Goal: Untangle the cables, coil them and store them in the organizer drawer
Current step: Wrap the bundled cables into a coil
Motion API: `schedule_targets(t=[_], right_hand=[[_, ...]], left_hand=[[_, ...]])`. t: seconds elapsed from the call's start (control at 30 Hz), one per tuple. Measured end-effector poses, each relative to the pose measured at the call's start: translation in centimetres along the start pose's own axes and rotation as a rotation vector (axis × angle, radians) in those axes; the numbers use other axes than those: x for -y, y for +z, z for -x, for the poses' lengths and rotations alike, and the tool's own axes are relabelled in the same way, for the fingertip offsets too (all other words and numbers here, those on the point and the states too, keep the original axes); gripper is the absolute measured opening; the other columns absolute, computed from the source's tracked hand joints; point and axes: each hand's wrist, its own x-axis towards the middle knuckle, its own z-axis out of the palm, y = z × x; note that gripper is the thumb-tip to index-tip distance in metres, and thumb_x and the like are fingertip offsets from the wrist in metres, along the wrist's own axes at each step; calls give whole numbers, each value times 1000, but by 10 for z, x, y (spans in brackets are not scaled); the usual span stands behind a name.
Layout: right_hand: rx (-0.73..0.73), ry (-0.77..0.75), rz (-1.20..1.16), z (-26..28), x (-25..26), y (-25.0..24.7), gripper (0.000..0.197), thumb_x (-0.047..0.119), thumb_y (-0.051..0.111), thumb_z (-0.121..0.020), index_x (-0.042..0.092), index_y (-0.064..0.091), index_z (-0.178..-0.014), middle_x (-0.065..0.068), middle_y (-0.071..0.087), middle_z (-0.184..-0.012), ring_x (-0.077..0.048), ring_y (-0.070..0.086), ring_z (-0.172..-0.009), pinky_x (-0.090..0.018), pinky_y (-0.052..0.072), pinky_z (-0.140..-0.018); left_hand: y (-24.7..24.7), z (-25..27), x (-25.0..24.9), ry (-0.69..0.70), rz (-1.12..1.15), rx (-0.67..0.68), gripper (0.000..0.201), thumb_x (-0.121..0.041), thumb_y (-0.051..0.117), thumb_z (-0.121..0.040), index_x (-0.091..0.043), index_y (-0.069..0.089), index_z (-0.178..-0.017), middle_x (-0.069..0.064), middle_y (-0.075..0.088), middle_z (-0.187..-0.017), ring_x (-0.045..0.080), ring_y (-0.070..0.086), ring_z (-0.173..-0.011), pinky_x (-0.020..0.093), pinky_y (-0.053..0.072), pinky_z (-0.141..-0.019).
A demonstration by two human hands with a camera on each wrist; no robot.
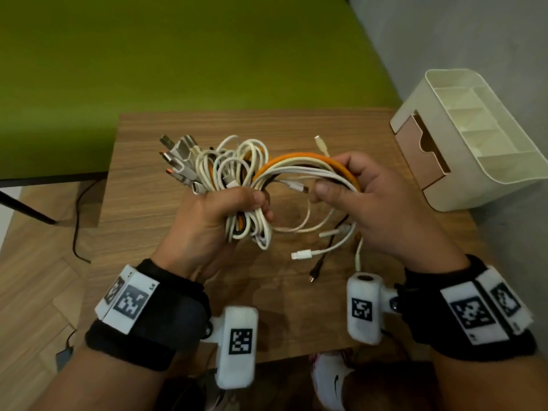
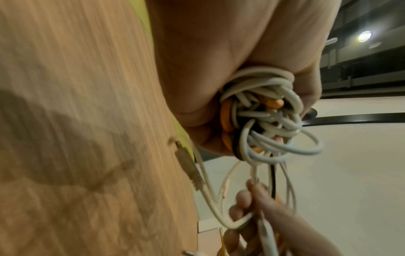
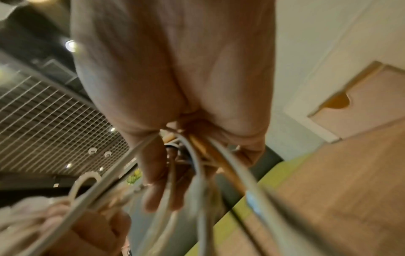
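The task looks barely begun. The left hand is clenched round the knotted middle of the cable bundle — white, orange and black strands all still wound together, plugs fanning out above the fist. The right hand grips a loop of the same strands, the orange cable arching between the two grips, its fingers curled over them and the thumb pressed beneath. Loose ends hang below both hands over the table. Nothing is coiled yet. Beyond the right hand stands the organizer, its drawer partly pulled out — nothing shows inside it.
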Motion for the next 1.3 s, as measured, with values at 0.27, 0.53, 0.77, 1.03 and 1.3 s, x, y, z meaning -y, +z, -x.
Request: schedule_targets(t=[0.27, 0.53, 0.77, 1.03, 1.3], right_hand=[[115, 87, -134, 2, -1, 15, 56, 82, 58, -69, 31, 68, -90, 9, 52, -62, -9, 49, -58, -39, 39, -63], [-15, -54, 73, 1, -3, 12, 45, 69, 62, -74, 44, 58, -111, 20, 47, -127, 0, 49, -120, -48, 45, -102], [-64, -359, 134, 7, -1, 12, 75, 46, 73, -76, 30, 41, -143, 8, 35, -151, -9, 32, -142, -42, 33, -115], [108, -132, -52, 3, -8, 16, 23, 46, 65, -87, 28, 66, -100, 7, 70, -80, -7, 66, -74, -38, 54, -69], [52, 13, -353, 0, -3, 25, 38, 55, 50, -85, 21, 66, -89, 11, 50, -61, -10, 43, -56, -29, 36, -54]], left_hand=[[2, 2, 2, 43, -39, -60, 17, -19, 71, -52, -5, 66, -61, 10, 61, -64, 22, 59, -60, 28, 51, -56], [1, 5, -2, -16, -17, 8, 16, -17, 71, -52, -6, 66, -62, 8, 60, -64, 19, 60, -60, 27, 51, -58], [7, 8, 0, -84, -80, 2, 35, -16, 73, -46, 8, 64, -70, 18, 62, -60, 23, 62, -52, 25, 52, -52], [3, 10, 0, -134, -72, 139, 35, -23, 85, -35, -6, 69, -61, 11, 62, -63, 19, 61, -58, 25, 52, -57], [0, 6, -4, -13, 106, 46, 10, -19, 65, -53, -10, 66, -57, 5, 58, -62, 14, 58, -60, 24, 49, -59]])
